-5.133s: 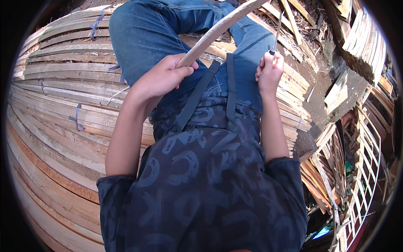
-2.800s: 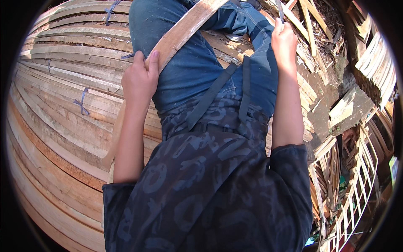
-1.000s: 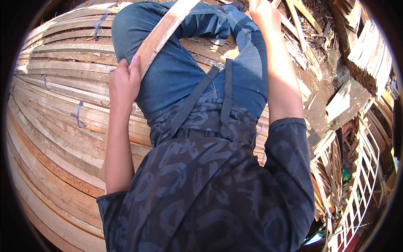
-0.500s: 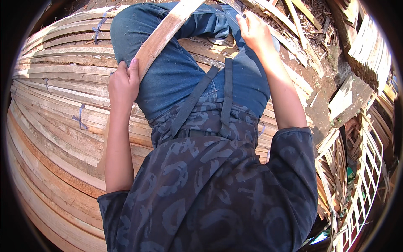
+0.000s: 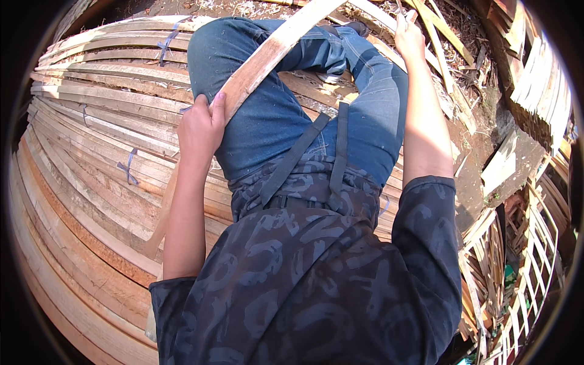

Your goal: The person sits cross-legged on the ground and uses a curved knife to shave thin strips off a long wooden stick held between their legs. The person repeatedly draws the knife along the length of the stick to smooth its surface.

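Note:
My left hand [image 5: 202, 126] is closed round the near end of a long, flat wooden slat [image 5: 267, 59]. The slat slants up and to the right across my left thigh, and its far end runs out past the top edge. At the upper right my right hand [image 5: 409, 38] is closed on what looks like a knife [image 5: 399, 6]. Only a small part of it shows, and the top edge cuts off the rest. It is apart from the visible stretch of slat. My legs in blue jeans [image 5: 255, 131] are bent beneath the slat.
Stacked wooden slats [image 5: 91, 182] spread under me and to the left, some tied with blue strips [image 5: 129, 167]. Shavings and loose offcuts [image 5: 447, 67] litter the ground at the upper right. Split wood [image 5: 541, 91] and a pale lattice [image 5: 535, 267] stand on the right.
My right hand has moved up and to the right, away from my knee, with the knife. My left hand and the slat appear slightly further right and lower as the view shifted.

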The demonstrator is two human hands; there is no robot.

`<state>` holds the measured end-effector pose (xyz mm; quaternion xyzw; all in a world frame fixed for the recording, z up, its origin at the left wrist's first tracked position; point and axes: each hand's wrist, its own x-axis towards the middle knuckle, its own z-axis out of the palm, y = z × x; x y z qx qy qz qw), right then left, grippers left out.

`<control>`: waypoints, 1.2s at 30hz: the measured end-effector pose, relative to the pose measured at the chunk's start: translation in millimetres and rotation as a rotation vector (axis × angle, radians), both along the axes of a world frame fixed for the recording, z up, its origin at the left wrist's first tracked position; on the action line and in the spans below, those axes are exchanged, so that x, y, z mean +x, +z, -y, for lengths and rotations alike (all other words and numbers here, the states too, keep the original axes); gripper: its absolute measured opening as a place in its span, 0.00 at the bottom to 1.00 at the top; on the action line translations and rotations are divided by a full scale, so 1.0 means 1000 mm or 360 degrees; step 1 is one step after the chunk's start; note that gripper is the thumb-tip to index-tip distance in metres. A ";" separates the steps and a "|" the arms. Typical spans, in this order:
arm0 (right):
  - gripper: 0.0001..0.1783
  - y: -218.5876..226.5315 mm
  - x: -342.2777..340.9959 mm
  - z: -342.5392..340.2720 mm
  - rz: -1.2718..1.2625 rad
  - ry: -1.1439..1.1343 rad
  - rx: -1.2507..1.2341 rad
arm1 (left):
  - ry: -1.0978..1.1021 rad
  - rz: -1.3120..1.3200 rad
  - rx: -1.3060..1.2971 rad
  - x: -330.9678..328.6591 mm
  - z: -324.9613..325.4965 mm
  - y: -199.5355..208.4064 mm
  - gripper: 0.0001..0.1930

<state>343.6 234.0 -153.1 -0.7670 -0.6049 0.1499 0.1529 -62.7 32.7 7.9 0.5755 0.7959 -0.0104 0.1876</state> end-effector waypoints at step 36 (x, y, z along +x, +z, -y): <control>0.18 0.112 -0.032 0.096 -0.0199 0.0235 0.0072 | 0.0194 0.0894 -0.0318 -0.043 -0.009 0.008 0.31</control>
